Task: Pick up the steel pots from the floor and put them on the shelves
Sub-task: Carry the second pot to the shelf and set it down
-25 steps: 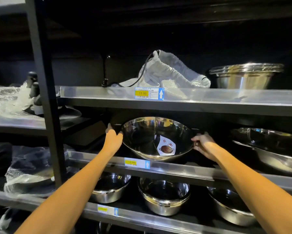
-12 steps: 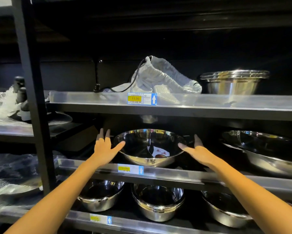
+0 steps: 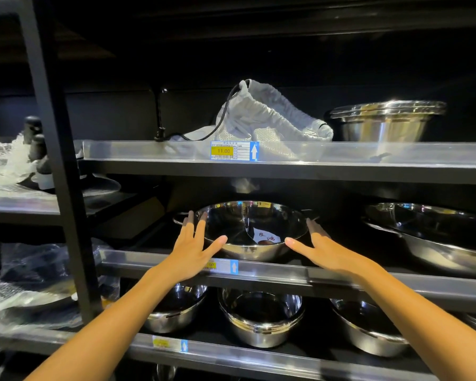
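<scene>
Head view looks at a dark shelving unit with steel pots on several levels. A price tag (image 3: 234,151) on the upper shelf edge (image 3: 368,154) reads "11.00" on yellow, with a white arrow on blue pointing up; the small print beside it is too fine to read. A similar tag (image 3: 222,266) on the middle shelf edge (image 3: 327,279) is partly hidden by the left hand (image 3: 191,250). The steel pot (image 3: 252,229) sits upright on the middle shelf, mouth up, with handles out to left and right, so its long axis runs along the shelf. A sticker inside it bears red characters I cannot read. Both hands are spread flat with fingers apart, gripping nothing: the left hand lies against the pot's left rim, the right hand (image 3: 323,250) just beside its right side. Dark open room lies to the pot's left, and a larger steel pan (image 3: 437,237) stands to its right. A white drawstring bag (image 3: 267,119) lies on the upper shelf.
</scene>
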Demonstrator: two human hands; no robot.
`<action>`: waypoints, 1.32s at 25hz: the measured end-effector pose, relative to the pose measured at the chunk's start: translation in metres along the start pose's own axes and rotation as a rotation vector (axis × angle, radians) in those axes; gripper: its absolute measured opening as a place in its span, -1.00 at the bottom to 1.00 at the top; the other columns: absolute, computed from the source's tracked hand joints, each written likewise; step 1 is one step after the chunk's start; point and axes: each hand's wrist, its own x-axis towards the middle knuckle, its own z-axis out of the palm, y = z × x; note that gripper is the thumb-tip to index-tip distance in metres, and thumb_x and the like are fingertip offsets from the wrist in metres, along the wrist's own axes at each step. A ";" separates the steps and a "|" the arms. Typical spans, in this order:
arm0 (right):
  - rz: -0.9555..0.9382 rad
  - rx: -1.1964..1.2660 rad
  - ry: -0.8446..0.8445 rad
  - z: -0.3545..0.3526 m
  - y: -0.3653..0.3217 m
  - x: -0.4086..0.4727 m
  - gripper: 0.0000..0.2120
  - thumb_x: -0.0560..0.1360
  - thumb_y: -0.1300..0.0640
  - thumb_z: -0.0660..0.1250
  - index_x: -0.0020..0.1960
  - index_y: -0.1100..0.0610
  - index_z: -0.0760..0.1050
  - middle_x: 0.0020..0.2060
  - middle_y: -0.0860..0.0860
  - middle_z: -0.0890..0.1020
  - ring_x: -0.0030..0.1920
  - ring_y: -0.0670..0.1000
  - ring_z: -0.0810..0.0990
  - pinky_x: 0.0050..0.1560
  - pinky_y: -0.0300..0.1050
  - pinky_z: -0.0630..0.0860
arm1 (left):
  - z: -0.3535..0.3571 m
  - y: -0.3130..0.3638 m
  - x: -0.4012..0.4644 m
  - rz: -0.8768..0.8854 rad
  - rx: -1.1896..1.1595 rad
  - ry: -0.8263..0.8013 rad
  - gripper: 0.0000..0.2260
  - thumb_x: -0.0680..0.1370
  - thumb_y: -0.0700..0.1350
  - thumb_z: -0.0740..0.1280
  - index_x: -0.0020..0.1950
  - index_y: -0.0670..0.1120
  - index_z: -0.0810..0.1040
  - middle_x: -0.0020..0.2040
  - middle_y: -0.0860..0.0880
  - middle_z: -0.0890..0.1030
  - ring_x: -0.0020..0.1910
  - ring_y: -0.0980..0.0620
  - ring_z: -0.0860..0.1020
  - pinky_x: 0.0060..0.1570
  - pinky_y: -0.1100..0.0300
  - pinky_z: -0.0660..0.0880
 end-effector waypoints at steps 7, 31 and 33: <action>0.012 -0.054 0.023 0.001 -0.007 -0.004 0.27 0.23 -0.64 -0.02 0.61 0.20 -0.23 0.61 0.07 -0.21 0.60 0.07 -0.20 0.53 0.06 -0.11 | -0.007 0.007 0.002 -0.017 0.039 -0.077 -0.23 0.49 0.42 0.05 0.59 0.11 -0.09 0.61 -0.15 -0.15 0.56 -0.08 -0.27 0.49 -0.16 -0.03; -0.068 -0.089 0.155 0.012 -0.026 -0.020 0.01 0.40 -0.50 0.05 0.63 0.13 -0.02 0.62 0.05 -0.02 0.61 0.07 -0.02 0.52 0.02 0.02 | 0.010 0.001 -0.017 0.376 0.259 0.113 -0.37 0.56 0.36 -0.18 0.59 0.15 -0.01 0.62 -0.04 0.01 0.58 -0.10 -0.13 0.53 -0.12 -0.08; -0.109 -0.135 0.171 0.018 -0.025 -0.022 -0.04 0.43 -0.47 0.04 0.62 0.11 0.01 0.62 0.04 0.00 0.61 0.03 -0.08 0.52 -0.01 -0.03 | 0.009 -0.006 -0.017 0.360 0.245 0.103 -0.40 0.58 0.32 -0.18 0.58 0.15 0.02 0.61 0.00 0.05 0.58 -0.05 -0.11 0.53 -0.07 -0.11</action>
